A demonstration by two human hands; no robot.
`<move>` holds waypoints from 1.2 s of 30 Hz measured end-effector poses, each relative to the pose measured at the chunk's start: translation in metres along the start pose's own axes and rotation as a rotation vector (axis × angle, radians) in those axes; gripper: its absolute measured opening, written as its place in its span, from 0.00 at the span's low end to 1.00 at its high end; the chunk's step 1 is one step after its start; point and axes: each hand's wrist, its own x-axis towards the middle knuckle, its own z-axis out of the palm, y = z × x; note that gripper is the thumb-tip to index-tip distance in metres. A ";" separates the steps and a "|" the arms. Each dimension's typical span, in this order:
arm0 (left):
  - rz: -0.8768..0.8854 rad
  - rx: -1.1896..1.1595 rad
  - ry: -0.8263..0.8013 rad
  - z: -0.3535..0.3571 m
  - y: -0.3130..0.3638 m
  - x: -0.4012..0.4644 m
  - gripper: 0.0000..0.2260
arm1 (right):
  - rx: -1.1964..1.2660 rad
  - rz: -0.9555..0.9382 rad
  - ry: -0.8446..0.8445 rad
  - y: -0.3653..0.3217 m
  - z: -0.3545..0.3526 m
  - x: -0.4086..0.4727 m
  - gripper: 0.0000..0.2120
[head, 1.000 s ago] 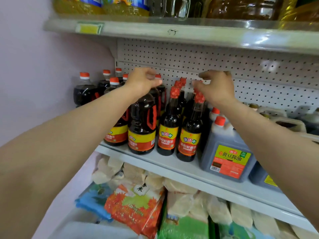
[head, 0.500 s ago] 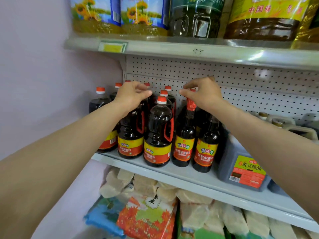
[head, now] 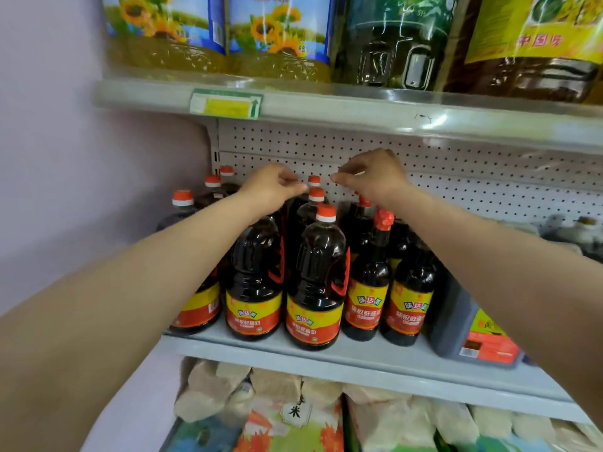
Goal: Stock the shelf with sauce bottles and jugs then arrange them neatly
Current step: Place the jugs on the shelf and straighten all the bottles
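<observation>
I am reaching both arms over the shelf (head: 375,362): my left hand (head: 270,187) and right hand (head: 375,177) are hanging loosely curled above the caps, gripping nothing. Two handled jugs (head: 315,285) and two slim sauce bottles (head: 367,288) of dark sauce are standing in front, more behind.

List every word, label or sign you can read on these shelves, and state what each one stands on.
"味达美": green tag on the slim soy sauce bottle
"中国": yellow label of the oil jug, third character blurred
"米": white tag on the rice bag
Too blurred to read: the large handled bottle label's small print, the yellow price tag, the grey jug label.
</observation>
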 end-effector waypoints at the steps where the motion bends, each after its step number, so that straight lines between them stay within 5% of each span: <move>1: 0.011 0.013 -0.008 0.007 -0.001 0.008 0.17 | -0.047 -0.011 -0.016 0.002 -0.001 0.006 0.17; 14: -0.156 -0.243 -0.082 0.074 -0.015 0.085 0.18 | -0.154 -0.060 -0.332 0.045 0.030 0.130 0.22; 21: -0.192 -0.410 -0.102 0.077 -0.035 0.089 0.08 | -0.147 -0.082 -0.437 0.064 0.064 0.184 0.24; 36: -0.243 -0.484 -0.119 0.077 -0.053 0.096 0.29 | -0.337 -0.114 -0.598 0.065 0.101 0.213 0.27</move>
